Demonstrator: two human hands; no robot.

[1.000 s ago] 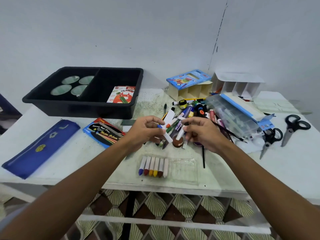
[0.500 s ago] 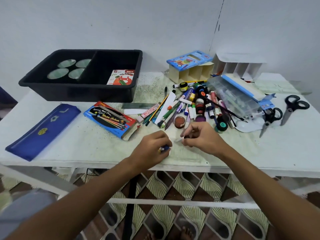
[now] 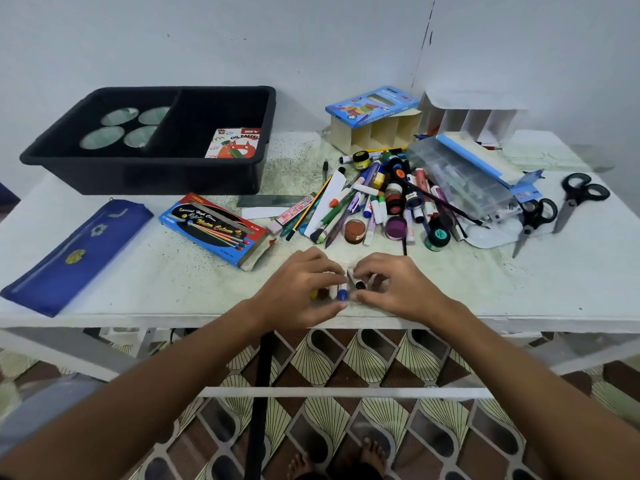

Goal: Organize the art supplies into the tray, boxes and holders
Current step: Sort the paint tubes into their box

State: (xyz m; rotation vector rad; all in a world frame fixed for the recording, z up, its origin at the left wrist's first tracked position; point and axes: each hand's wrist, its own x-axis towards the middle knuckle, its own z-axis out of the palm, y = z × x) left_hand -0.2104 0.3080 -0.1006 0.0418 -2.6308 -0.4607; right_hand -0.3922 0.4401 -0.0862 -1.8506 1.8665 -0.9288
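Crayons (image 3: 341,292) sit at the near edge of the table (image 3: 519,292), a short row of paper-wrapped sticks mostly hidden under both hands; only a blue tip, a dark tip and hints of yellow and brown show between the fingers. The left hand (image 3: 300,291) curls over the left part of the row, thumb low and fingers above, pinching the sticks there. The right hand (image 3: 394,289) mirrors it, thumb and fingertips closed on the dark-tipped stick beside the blue one. Whether the row lies in a clear holder cannot be told from here — the hands cover it.

Such sticks should be light and stiff but brittle: waxy at the bare tip, with better grip on the paper sleeve, and likely to snap if bent or squeezed mid-length. The safest hold is probably on the wrapped middle, one stick at a time, or on both ends of the whole row pressed together so none rolls away.

Beyond the hands lies the heap of markers (image 3: 374,199), paint pots and pencils, well apart from the black tray (image 3: 152,174), which holds an oil pastel box (image 3: 235,144) in its right compartment and round lids in the left. A watercolour pencil box (image 3: 214,228) rests near the left hand, a blue pouch (image 3: 74,252) further left, and scissors (image 3: 578,199) at far right — most of the sorting looks undone.
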